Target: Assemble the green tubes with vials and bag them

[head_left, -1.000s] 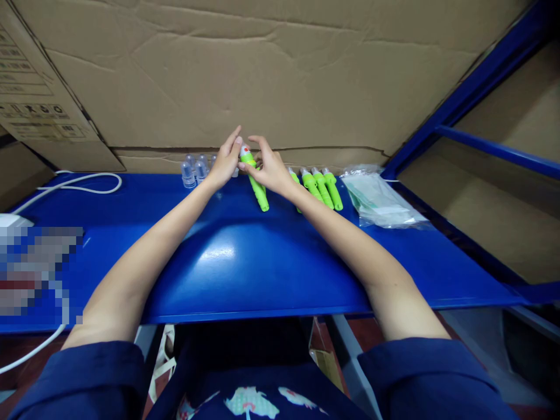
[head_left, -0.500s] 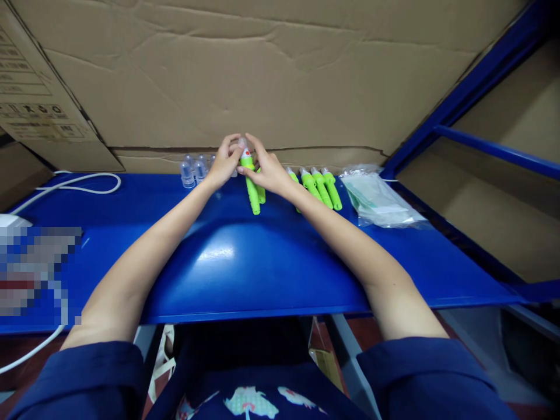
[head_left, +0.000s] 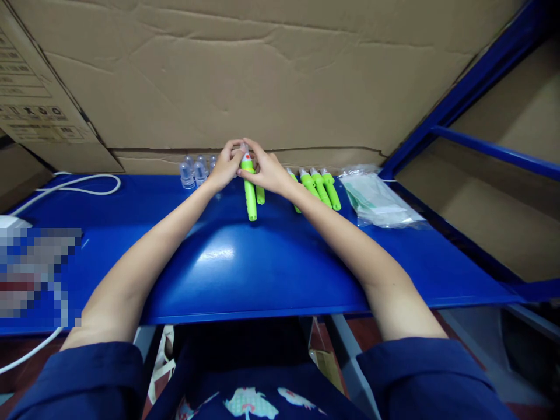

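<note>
Both hands meet at one lime-green pen-shaped device (head_left: pixel 249 201) with a white collar, a red dot and a clear tip. My left hand (head_left: pixel 226 166) pinches it near the clear tip, which the fingers partly cover. My right hand (head_left: pixel 270 174) grips the green body just below the collar, fingers curled around it. Behind it, partly hidden by the right hand, is a second green device (head_left: pixel 261 195). Several clear dome-shaped caps (head_left: pixel 187 176) stand left of my left hand. To the right of my right hand lie several more green devices (head_left: pixel 321 189) with clear tips, side by side.
A clear plastic bag (head_left: pixel 380 198) with white and green contents lies on the right of the blue tabletop (head_left: pixel 262 274). Cardboard (head_left: pixel 271 76) walls the back. A white cable (head_left: pixel 100 176) loops at the left, and a blue frame bar (head_left: pixel 494 151) slants at the right.
The held device has swung slightly, its lower end shifting left and toward me. Both hands have dropped a little around its tip and keep their grip.
</note>
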`<state>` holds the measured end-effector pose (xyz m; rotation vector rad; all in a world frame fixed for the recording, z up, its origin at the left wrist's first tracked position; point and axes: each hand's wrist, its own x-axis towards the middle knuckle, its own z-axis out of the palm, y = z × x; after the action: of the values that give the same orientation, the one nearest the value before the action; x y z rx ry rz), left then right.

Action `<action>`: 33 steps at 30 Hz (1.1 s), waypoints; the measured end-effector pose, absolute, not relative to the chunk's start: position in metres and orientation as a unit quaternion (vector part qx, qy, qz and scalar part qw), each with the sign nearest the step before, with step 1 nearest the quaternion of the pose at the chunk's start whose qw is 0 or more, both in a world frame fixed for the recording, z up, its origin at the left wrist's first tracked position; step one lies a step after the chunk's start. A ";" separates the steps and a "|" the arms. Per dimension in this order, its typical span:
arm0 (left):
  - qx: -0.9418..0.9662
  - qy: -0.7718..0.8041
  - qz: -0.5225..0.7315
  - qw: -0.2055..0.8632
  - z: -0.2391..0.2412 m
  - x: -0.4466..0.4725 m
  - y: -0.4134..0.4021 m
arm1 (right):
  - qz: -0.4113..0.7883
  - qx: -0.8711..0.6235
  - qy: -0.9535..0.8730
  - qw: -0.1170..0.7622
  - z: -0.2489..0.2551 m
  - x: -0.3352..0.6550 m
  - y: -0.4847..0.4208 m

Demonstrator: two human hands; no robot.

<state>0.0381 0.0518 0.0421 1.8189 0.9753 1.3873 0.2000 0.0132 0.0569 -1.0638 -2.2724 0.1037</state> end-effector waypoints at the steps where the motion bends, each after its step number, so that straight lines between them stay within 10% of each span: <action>1: 0.694 0.372 0.526 0.321 0.042 0.038 0.052 | 0.040 -0.404 -0.860 0.309 0.057 0.200 0.014; 17: 0.713 0.424 0.425 0.362 0.031 0.038 0.055 | 0.025 -0.516 -0.804 0.295 0.069 0.224 0.023; 33: 0.928 0.366 0.047 0.051 0.026 0.062 0.004 | 0.023 -0.578 -0.753 0.314 0.053 0.246 0.042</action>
<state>0.0617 0.0043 0.0260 2.8242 1.1137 0.1433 0.2456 0.0424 0.0528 -1.5238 -1.9837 0.0610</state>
